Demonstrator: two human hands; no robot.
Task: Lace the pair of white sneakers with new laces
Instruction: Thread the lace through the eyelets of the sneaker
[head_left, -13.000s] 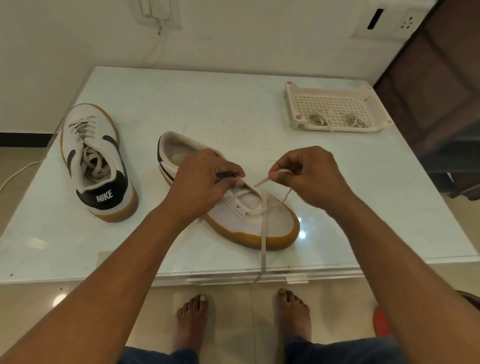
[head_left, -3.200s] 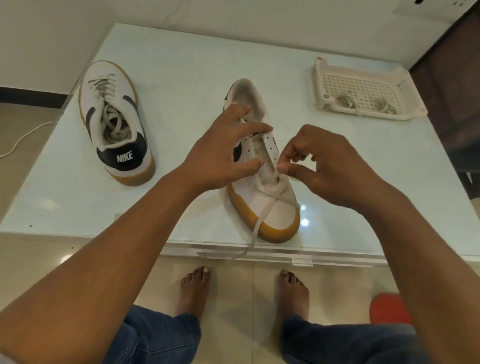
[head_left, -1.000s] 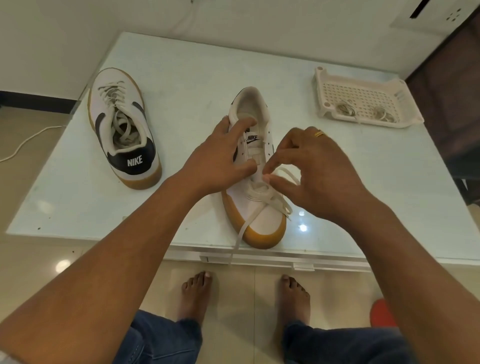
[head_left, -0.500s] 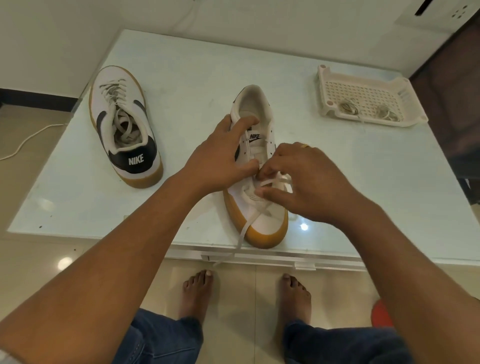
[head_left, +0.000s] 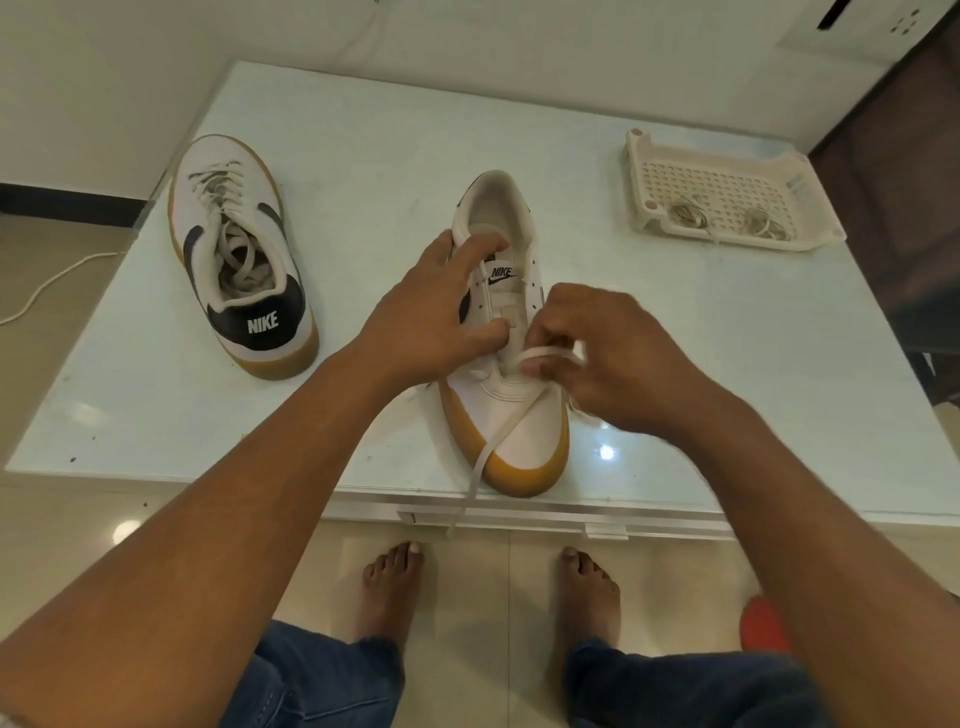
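Pinching a raised loop of the lace (head_left: 545, 354) in the right hand (head_left: 608, 358), grip clamped on it between thumb and fingertips, just above the lowest eyelets of the near sneaker (head_left: 519, 431). Working lower and nearer the toe than a second ago, then hovering by the tongue (head_left: 506, 291) with only a slack strand; now arching that strand into a loop, probably drawing slack through an eyelet. Judging by the bare upper eyelets, still laying only the first crossing. Steadying the shoe with the left hand (head_left: 431, 317) in much the same place as before, grip apart, thumb pressing on the eyelet flap, straight fingers reaching towards the collar. Keeping the sneaker at the near edge of the table (head_left: 363, 156), toe pointing back at the person, squarer than thirteen seconds ago, then lying at a slant. Trailing the free end of the lace, flat, woven and limp, over the smooth white leather toe and the rubbery gum sole (head_left: 524, 475), then hanging off the table edge. Leaving the second sneaker (head_left: 234, 249) well apart on the left, black heel tab facing, already threaded with greyish laces bunching inside the opening; not showing whether old or new. Holding two small coils (head_left: 688, 213) in the perforated plastic tray (head_left: 727, 187) at the far right of the glossy, pale table.
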